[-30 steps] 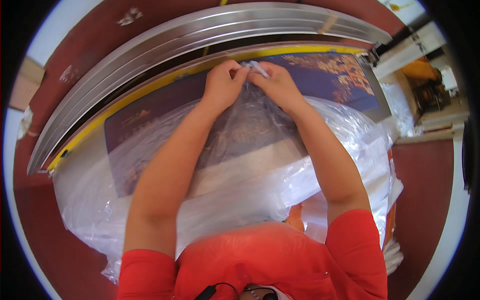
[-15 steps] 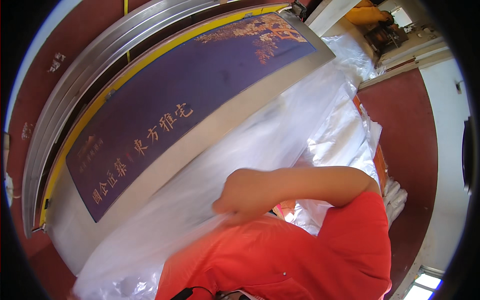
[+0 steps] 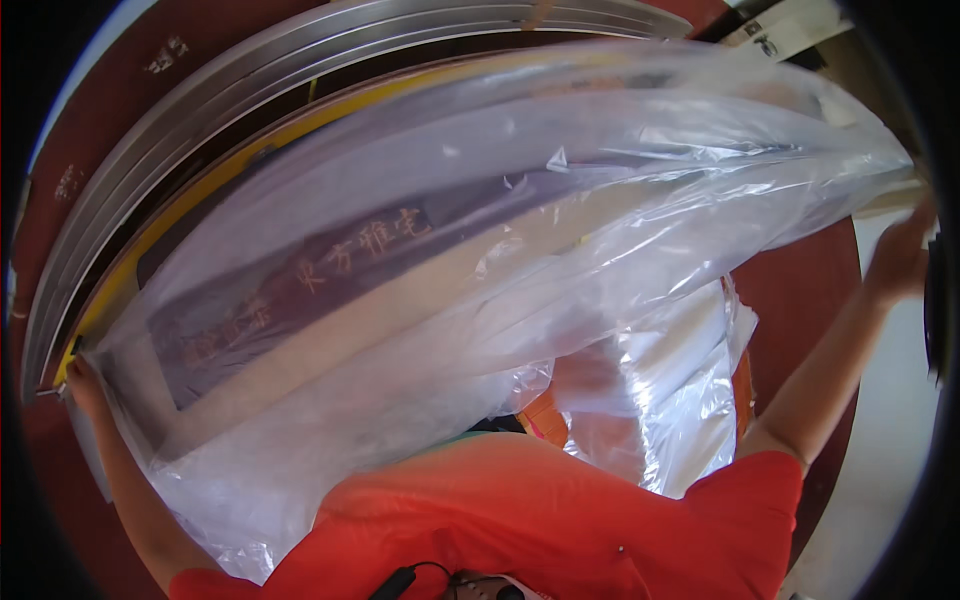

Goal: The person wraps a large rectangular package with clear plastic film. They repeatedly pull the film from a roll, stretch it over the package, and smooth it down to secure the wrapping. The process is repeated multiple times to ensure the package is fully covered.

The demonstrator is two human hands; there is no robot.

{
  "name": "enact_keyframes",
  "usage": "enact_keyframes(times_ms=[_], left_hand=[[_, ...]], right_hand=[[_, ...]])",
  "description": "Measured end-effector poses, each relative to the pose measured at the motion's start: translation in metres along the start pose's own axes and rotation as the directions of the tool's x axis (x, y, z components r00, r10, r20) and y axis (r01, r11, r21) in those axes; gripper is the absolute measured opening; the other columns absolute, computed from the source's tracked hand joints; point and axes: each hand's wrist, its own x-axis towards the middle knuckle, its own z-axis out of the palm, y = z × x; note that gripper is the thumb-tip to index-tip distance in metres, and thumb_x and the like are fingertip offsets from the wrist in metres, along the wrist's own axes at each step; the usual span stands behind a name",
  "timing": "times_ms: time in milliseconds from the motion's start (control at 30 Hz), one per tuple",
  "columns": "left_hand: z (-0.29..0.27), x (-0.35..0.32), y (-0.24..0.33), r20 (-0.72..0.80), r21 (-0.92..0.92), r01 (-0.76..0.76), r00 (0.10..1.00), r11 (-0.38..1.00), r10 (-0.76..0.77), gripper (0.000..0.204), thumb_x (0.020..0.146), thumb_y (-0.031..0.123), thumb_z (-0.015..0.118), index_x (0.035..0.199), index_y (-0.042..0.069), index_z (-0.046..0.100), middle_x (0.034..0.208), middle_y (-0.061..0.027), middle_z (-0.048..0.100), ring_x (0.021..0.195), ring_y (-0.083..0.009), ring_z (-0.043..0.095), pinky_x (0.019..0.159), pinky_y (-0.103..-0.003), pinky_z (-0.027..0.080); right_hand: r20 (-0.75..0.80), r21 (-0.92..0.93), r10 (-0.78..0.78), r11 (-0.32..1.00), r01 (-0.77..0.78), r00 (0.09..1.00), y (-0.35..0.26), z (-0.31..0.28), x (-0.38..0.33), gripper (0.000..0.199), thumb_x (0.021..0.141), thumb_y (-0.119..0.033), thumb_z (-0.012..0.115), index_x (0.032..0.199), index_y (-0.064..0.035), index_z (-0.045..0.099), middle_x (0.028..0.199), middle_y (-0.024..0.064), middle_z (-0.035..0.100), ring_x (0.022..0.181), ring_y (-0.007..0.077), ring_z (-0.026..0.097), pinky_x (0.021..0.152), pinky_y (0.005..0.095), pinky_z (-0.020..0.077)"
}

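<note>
A clear plastic sheet (image 3: 560, 240) billows over a long panel with a dark purple printed face (image 3: 290, 270), whose gold characters and beige border show through the film. At the panel's far left end, my left hand (image 3: 85, 385) is closed on the sheet's edge, close to the yellow-trimmed corner. My right arm reaches out to the far right. There my right hand (image 3: 900, 255), slightly blurred, appears closed on the gathered end of the sheet. Its fingertips are partly lost near the dark rim of the view.
Silvery metal rails (image 3: 250, 85) curve behind the panel's yellow edge strip (image 3: 160, 230). More folded plastic film (image 3: 690, 400) lies at the right of my body, over something orange (image 3: 545, 415). The floor (image 3: 800, 290) is dark red, beside a pale wall (image 3: 890, 420).
The sheet has spread up and over the panel, which was mostly bare before. My right hand has swung from before my chest to the far right. My left hand has come into view.
</note>
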Motion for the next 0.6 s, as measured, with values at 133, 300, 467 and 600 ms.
enact_keyframes(times_ms=[133,300,467,600], left_hand=[[0.001,0.004,-0.062,-0.033,0.192,-0.165,0.984,0.967,0.175,0.033,0.082,0.033,0.041,0.085,0.001,0.050,0.080,-0.0182,0.055,0.077,-0.0351,0.052,0.063,-0.040,0.040],[-0.050,-0.044,-0.044,0.319,0.261,-0.126,0.947,0.957,0.037,0.026,0.080,0.025,0.042,0.081,0.000,0.047,0.077,-0.0214,0.051,0.075,-0.0359,0.050,0.062,-0.041,0.038],[-0.025,-0.043,-0.075,0.079,0.123,-0.030,0.997,0.992,0.020,0.027,0.081,0.026,0.041,0.077,0.000,0.047,0.074,-0.0196,0.051,0.069,-0.0355,0.050,0.061,-0.040,0.038],[-0.012,-0.045,-0.079,0.078,0.127,0.072,0.993,0.989,-0.083,0.030,0.080,0.031,0.044,0.089,0.004,0.054,0.088,-0.0168,0.055,0.082,-0.0312,0.053,0.069,-0.035,0.041]], right_hand=[[0.564,0.291,-0.100,0.953,-0.083,0.820,-0.125,0.095,-0.106,0.039,0.078,-0.031,0.048,0.104,-0.0029,0.047,0.100,0.0121,0.052,0.089,0.0241,0.050,0.076,0.0329,0.0402],[0.847,-0.183,0.360,0.888,-0.422,0.391,-0.109,0.128,-0.162,0.044,0.080,-0.036,0.044,0.113,-0.0062,0.042,0.110,0.0140,0.047,0.106,0.0279,0.041,0.087,0.0371,0.0332],[0.636,0.488,-0.194,0.851,-0.194,0.747,-0.187,0.166,-0.113,0.047,0.081,-0.037,0.044,0.118,-0.0097,0.039,0.121,0.0112,0.037,0.115,0.0275,0.030,0.095,0.0368,0.0219],[0.757,0.424,-0.109,0.832,-0.357,0.644,-0.155,0.230,-0.126,0.044,0.083,-0.033,0.041,0.118,-0.0088,0.038,0.121,0.0104,0.038,0.114,0.0253,0.032,0.096,0.0334,0.0213]])
